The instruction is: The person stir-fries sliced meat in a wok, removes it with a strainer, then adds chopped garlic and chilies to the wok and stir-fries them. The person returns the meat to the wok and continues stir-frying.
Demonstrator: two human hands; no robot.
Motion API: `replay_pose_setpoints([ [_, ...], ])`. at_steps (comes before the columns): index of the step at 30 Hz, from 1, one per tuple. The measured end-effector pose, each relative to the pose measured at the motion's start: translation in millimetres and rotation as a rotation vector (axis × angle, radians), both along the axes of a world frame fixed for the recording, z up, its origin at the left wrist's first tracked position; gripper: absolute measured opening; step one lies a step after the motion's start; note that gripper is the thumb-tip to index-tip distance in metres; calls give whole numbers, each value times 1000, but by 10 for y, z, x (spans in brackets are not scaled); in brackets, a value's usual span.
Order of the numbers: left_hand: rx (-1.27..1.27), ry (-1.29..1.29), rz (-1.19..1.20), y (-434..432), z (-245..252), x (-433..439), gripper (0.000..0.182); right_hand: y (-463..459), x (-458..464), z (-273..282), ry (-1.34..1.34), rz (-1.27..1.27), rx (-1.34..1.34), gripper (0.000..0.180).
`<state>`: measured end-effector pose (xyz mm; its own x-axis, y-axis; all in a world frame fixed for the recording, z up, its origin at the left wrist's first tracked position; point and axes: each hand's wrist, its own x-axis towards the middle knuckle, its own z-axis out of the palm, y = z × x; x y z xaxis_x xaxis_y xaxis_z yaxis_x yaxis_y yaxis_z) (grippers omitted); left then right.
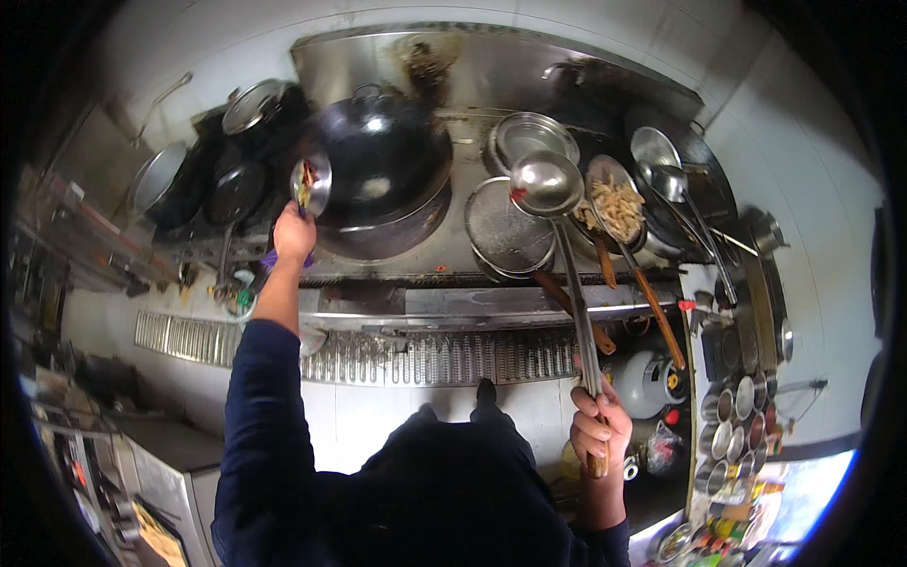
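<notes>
My left hand [295,232] holds a small metal bowl [322,186] by its rim, at the left edge of a large black wok [382,166]. Red and yellowish pieces of food lie in the tilted bowl. A purple cloth [269,259] shows behind my left wrist. In my right hand [599,424] is the wooden-ended handle of a large steel ladle [545,184]. The ladle's head is over the stove top, above a round mesh strainer [509,227], with a red bit at its edge. Right of it, a strainer with a wooden handle [655,312] holds pale strips of food [618,205].
Stacked metal bowls [536,135] stand behind the ladle. A small black pan [237,190] and a lidded pot [254,106] are at the left. Another ladle [668,183] lies at the right. Below are a gas cylinder [641,386] and several seasoning containers [721,439].
</notes>
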<state>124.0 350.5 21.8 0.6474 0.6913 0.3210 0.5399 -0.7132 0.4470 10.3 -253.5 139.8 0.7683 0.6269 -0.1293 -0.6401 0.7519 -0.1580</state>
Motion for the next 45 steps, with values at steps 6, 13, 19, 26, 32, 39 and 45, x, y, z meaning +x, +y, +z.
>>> replay_pose_setpoints([
  [6, 200, 221, -33, 315, 235, 632, 20, -151, -479, -39, 18, -162, 110, 67],
  [13, 386, 477, -140, 818, -109, 488, 30, -288, -862, -77, 56, -286, 334, 68],
  [19, 491, 584, 77, 1301, -242, 395, 26, -780, -1034, -106, -27, -440, 515, 66],
  [26, -261, -254, -382, -1690, -694, 4, 32, -2337, -1477, 332, -171, -1023, 20, 55],
  [32, -1280, 4, -386, -3709, -630, -338, 38, -4047, -1315, 223, -76, -1609, -1020, 54],
  [39, -1560, -284, -173, -3165, -339, -455, 45, -5569, -1024, -922, 515, -1172, -1936, 65],
  [45, -1639, -574, -63, -1904, 351, -965, 51, -5791, -855, -990, 103, -1473, -1428, 25],
])
